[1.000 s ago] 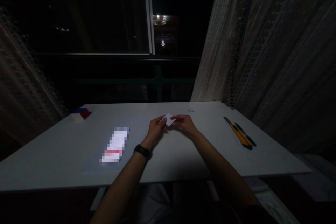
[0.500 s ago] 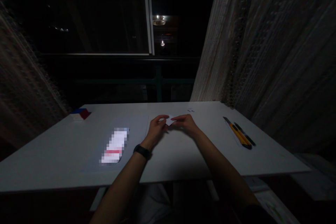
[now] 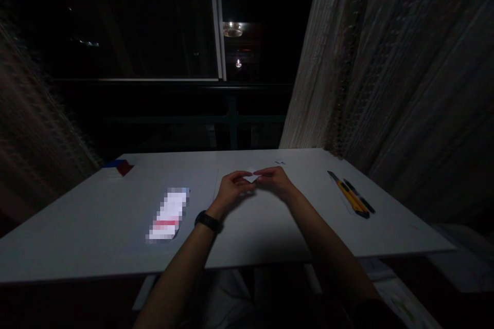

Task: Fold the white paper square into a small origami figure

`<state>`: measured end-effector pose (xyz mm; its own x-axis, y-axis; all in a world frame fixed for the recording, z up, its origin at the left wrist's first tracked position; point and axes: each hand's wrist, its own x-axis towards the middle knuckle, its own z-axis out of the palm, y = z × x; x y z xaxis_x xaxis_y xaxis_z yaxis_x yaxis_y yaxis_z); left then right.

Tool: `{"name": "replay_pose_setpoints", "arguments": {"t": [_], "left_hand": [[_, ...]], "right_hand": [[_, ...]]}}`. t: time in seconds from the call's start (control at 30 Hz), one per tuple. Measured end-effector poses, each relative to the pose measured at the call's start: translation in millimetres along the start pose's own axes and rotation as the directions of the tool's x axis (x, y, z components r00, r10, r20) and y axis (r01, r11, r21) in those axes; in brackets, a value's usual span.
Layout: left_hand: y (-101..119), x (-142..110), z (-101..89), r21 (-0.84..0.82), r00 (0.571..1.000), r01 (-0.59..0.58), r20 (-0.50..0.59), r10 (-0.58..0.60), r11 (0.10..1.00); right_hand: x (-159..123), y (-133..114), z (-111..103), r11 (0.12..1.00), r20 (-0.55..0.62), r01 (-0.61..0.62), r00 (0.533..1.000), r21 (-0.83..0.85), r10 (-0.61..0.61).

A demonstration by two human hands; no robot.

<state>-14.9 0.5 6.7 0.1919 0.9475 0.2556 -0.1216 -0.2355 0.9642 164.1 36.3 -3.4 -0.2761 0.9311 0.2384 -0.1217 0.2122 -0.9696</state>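
A small piece of white paper (image 3: pixel 252 177), seemingly folded, is pinched between my two hands above the middle of the table. My left hand (image 3: pixel 233 186) holds its left side, with a dark band around the wrist. On the other side, the fingers of my right hand (image 3: pixel 275 180) grip the paper, close to the left fingertips. Much of the paper is hidden behind the fingers, and the light is dim.
A lit phone (image 3: pixel 170 215) lies left on the white table (image 3: pixel 262 236). A puzzle cube (image 3: pixel 117 168) sits at the far left. To the right are a yellow utility knife (image 3: pixel 350 195) and a black pen (image 3: pixel 358 195). Tiny paper scraps (image 3: pixel 280 162) lie behind my right hand.
My left hand has shifted slightly right, bringing the fingertips of both hands closer together. Less of the paper shows between them now.
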Motion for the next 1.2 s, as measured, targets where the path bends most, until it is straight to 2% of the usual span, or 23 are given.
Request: {"name": "replay_pose_setpoints", "arguments": {"t": [0.1,0.17,0.4,0.53,0.8,1.0,1.2], "left_hand": [[-2.5,2.0,1.5,0.080,0.992,-0.025,-0.118,0.034,0.996],[-4.0,2.9,1.8,0.127,0.985,-0.039,-0.160,0.060,0.991],[-5.0,3.3,1.2,0.199,0.977,-0.050,-0.195,0.089,0.979],[-4.7,2.6,2.7,0.209,0.962,-0.075,-0.241,0.126,0.975],[-2.3,-1.3,6.8,0.244,0.939,-0.138,-0.276,0.205,0.960],[-3.5,-2.9,7.9,0.252,0.931,-0.169,-0.277,0.238,0.953],[-4.7,-3.3,8.7,0.200,0.939,-0.127,-0.292,0.183,0.972]], "right_hand": [[0.5,0.6,0.6,1.000,-0.016,-0.015,1.000,0.009,0.016],[0.9,1.0,1.5,1.000,-0.026,-0.016,1.000,0.010,0.016],[0.2,-1.7,8.3,0.999,-0.112,-0.010,0.994,0.047,0.015],[0.8,-1.1,12.1,0.999,-0.124,0.015,0.992,0.029,-0.011],[2.4,-5.3,20.5,0.985,-0.244,0.104,0.960,-0.137,-0.135],[2.0,-10.0,23.0,0.981,-0.277,0.105,0.949,-0.161,-0.148],[1.8,-11.7,26.2,0.981,-0.338,0.114,0.927,-0.157,-0.162]]}}
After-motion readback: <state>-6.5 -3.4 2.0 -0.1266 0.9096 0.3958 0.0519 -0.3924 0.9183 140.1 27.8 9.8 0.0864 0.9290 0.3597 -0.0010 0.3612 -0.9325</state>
